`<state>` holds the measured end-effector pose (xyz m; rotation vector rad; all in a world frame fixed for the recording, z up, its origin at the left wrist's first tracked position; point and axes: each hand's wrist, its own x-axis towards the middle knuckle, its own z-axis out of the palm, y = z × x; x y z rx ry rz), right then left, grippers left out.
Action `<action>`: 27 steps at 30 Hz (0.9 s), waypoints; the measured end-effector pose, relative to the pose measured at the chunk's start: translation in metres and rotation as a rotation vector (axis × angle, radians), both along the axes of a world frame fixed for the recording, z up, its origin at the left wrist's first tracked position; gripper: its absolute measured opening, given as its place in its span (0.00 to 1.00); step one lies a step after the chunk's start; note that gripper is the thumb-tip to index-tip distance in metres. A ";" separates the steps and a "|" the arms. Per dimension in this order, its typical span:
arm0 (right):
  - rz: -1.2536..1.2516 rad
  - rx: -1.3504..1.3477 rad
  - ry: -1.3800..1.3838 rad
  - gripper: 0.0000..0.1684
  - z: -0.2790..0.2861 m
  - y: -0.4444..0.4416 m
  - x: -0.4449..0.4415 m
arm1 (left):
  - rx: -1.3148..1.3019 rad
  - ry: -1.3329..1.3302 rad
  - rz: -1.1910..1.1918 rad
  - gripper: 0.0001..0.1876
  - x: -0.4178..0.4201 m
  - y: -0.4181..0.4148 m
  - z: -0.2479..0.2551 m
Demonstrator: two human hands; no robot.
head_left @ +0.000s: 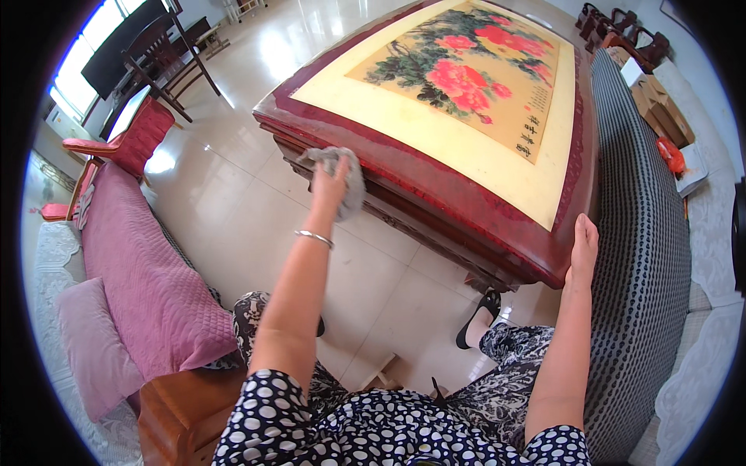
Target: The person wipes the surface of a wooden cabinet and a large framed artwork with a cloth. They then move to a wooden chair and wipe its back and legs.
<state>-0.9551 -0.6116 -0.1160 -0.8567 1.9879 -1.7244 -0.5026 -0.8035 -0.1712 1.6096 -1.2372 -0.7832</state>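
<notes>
A low dark-red wooden table spreads out before me, its top bearing a cream panel with a painting of pink peonies and some writing. My left hand presses a grey cloth against the table's near side, close to the left corner. The cloth hangs partly below the edge, and a silver bangle circles that wrist. At the near right corner, my right hand rests along the table's edge with no object in it.
Left stands a sofa with a pink quilted cover and a pillow. A sofa with a patterned cover runs close along the right, holding cardboard boxes. A wooden armrest is near my left side. Beneath me is a tiled floor.
</notes>
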 end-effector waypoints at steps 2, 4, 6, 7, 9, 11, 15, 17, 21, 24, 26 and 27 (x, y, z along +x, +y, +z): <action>-0.003 -0.004 0.002 0.25 0.000 0.001 -0.001 | -0.065 0.003 -0.057 0.37 -0.038 0.040 0.005; 0.004 -0.004 0.005 0.25 -0.002 -0.003 0.001 | -0.160 -0.114 -0.092 0.34 -0.067 0.070 -0.015; -0.004 -0.009 0.011 0.25 -0.002 -0.002 -0.001 | -0.147 -0.169 -0.213 0.37 -0.102 0.105 -0.020; -0.007 -0.011 0.011 0.25 -0.002 -0.002 -0.001 | -0.090 -0.159 -0.311 0.40 -0.114 0.124 -0.015; -0.002 -0.022 0.005 0.25 -0.002 0.000 -0.002 | -0.079 -0.118 -0.399 0.34 -0.134 0.163 -0.005; 0.007 -0.034 -0.006 0.24 -0.004 -0.001 -0.002 | 0.030 -0.200 -0.732 0.30 -0.123 0.170 -0.017; 0.020 -0.035 -0.016 0.24 -0.009 0.000 -0.009 | 0.303 -0.423 -0.884 0.23 -0.084 0.153 -0.014; 0.019 -0.024 -0.013 0.25 -0.007 0.004 -0.008 | 0.415 -0.324 -0.528 0.22 -0.059 0.126 -0.005; -0.005 0.016 0.022 0.25 -0.001 0.002 -0.001 | 0.063 0.042 -0.146 0.22 0.009 0.045 -0.006; -0.008 0.070 0.064 0.26 0.001 -0.001 0.003 | -0.155 0.131 0.105 0.29 0.025 0.006 -0.001; -0.009 0.097 0.092 0.26 0.001 -0.002 0.002 | -0.124 0.185 0.143 0.35 0.000 0.002 -0.007; -0.014 0.108 0.107 0.27 0.002 0.000 0.002 | -0.104 0.216 0.157 0.38 -0.016 0.003 -0.010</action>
